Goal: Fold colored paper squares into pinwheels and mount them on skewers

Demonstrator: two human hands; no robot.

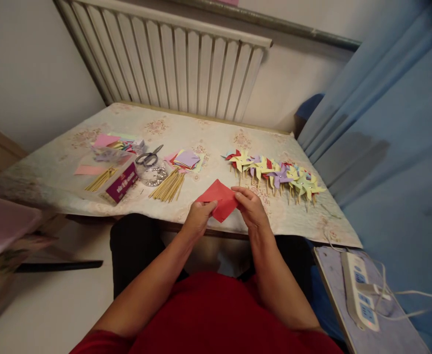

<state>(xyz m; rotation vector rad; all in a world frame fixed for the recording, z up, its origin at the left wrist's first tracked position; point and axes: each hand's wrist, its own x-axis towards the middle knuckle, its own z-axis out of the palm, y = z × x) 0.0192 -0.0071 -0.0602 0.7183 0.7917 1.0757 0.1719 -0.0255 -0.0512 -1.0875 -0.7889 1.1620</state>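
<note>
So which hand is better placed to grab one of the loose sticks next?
Probably the left hand: the loose sticks lie on its side, nearer to it than to the right hand. Both hands hold the red paper, so the left would have to let go first.

Dim, soft light; a blurry shadow (363, 160) darkens the blue curtain (396, 206) beyond the tabletop's (216, 147) right edge; wide-angle stretching.

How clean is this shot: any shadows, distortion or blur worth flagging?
Head view: uneven light, with a dark, shadow-like patch on the blue curtain; head view: wide-angle stretch, the radiator slanting; head view: lettering on the purple box too soft to read, though the red paper sheet has a clear outline.
</note>
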